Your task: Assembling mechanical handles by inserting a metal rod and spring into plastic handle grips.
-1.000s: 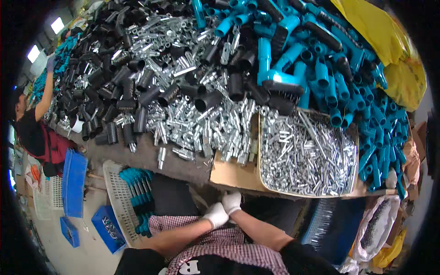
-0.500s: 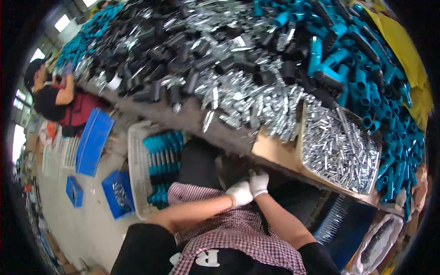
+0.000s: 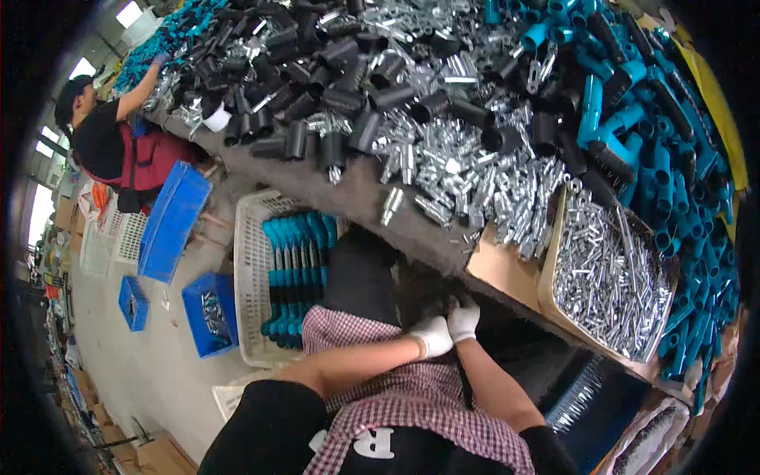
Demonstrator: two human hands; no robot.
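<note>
Both of my hands wear white gloves and meet side by side in the dark gap below the bench's front edge. My left hand (image 3: 432, 337) is closed, its fingers curled toward something dark that I cannot make out. My right hand (image 3: 464, 319) is pressed beside it, also closed, with its fingertips turned away into shadow. On the bench lie heaps of small silver metal fittings (image 3: 491, 174) and black tubes (image 3: 340, 99). A beige box (image 3: 548, 277) of thin metal pins stands near the bench edge, to the right of my hands.
Left of my legs is a white crate (image 3: 247, 277) holding rows of teal-and-black handled tools (image 3: 297, 277). Blue bins (image 3: 207, 317) stand on the floor. Teal handles (image 3: 673, 190) pile up on the right. A dark blue tray (image 3: 594, 404) sits low right. Another person (image 3: 107, 131) works far left.
The view has shifted, so the bench and my hands appear a little further right. My hands stay together in the same place. The other person's arm now reaches up to the teal pile.
</note>
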